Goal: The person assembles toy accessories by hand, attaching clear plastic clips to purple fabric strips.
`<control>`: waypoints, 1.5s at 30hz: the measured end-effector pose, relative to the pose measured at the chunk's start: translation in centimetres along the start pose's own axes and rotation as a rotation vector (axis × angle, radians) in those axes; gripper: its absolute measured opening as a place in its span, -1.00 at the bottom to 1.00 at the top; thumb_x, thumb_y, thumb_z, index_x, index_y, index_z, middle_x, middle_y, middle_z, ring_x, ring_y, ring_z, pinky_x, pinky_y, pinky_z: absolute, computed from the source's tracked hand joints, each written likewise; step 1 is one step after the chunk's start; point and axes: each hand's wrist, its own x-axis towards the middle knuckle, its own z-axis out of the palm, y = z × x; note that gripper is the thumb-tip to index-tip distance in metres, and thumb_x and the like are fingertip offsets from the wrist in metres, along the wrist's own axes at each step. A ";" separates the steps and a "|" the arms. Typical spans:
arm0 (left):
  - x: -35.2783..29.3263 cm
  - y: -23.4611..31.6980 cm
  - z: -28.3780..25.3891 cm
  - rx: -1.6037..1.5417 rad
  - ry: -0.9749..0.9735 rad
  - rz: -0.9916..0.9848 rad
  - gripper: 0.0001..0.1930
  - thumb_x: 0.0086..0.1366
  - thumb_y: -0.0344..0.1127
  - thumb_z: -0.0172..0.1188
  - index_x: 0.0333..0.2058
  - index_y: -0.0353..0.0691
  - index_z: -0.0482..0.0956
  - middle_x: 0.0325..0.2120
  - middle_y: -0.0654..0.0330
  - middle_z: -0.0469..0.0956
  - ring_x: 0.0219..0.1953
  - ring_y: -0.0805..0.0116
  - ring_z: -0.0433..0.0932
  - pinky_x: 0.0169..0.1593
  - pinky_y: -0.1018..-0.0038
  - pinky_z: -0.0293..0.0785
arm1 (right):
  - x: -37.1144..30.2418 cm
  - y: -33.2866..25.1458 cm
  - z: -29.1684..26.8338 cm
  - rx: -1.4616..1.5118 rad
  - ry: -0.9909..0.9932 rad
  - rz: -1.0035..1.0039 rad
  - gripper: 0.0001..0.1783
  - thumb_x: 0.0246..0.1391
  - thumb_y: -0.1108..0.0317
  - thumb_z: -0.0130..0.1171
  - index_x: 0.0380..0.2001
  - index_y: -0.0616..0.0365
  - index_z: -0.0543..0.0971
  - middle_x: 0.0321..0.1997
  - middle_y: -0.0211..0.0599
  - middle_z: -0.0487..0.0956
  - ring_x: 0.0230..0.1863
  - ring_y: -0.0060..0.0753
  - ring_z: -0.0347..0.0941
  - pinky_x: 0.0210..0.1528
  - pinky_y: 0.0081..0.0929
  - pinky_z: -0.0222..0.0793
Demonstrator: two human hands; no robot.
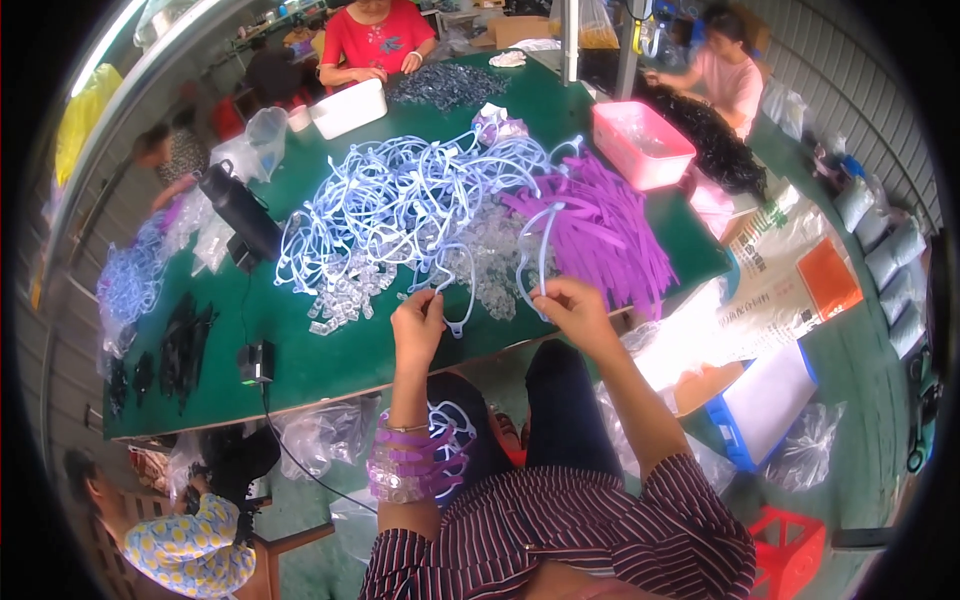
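Observation:
My left hand [418,322] pinches a light blue plastic loop frame [458,326] near the table's front edge. My right hand [574,308] is closed on another light blue curved loop [526,280], held upright and apart from the first. Just beyond my hands lies a large tangled heap of light blue loops [375,205]. Small clear plastic pieces [350,292] are scattered in front of the heap and also lie between my hands. Flat purple strips [610,225] fan out beyond my right hand. Purple bands with clear pieces and blue loops [415,462] hang around my left forearm.
On the green table [310,370] stand a black bottle [240,212], a small black box with a cable [255,362], a pink basket [642,145] and a white container [348,110]. People work around it. A red stool [790,545] stands at the lower right.

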 end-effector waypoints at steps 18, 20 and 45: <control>-5.9 3.8 0.4 -1.030 -0.347 -0.399 -0.76 0.30 -0.24 -0.08 -0.20 -0.29 0.40 -0.62 0.28 0.38 -0.65 0.55 0.27 -0.54 0.59 0.26 | -6.9 -0.8 2.2 0.021 -0.602 0.058 -0.86 -0.05 0.47 0.14 -0.36 0.27 0.52 -0.41 -0.36 0.45 -0.35 -0.57 0.39 -0.32 -0.63 0.29; -6.4 3.9 0.5 -1.068 -0.386 -0.434 -0.76 0.30 -0.24 -0.09 -0.21 -0.29 0.41 -0.64 0.29 0.34 -0.66 0.55 0.25 -0.54 0.59 0.25 | -7.5 -0.4 1.9 -0.009 -0.655 0.034 -0.85 -0.07 0.45 0.16 -0.36 0.26 0.53 -0.41 -0.35 0.44 -0.35 -0.55 0.39 -0.32 -0.62 0.28; -13.4 3.7 1.0 -0.816 -0.633 -0.436 -0.76 0.26 -0.34 -0.02 -0.17 -0.36 0.43 -0.62 0.38 0.34 -0.59 0.67 0.25 -0.51 0.74 0.13 | 17.6 6.2 -2.4 -1.428 -0.120 0.171 -0.77 -0.12 0.36 0.00 -0.39 0.14 0.58 -0.27 -0.06 0.55 -0.22 -0.03 0.50 -0.20 -0.17 0.41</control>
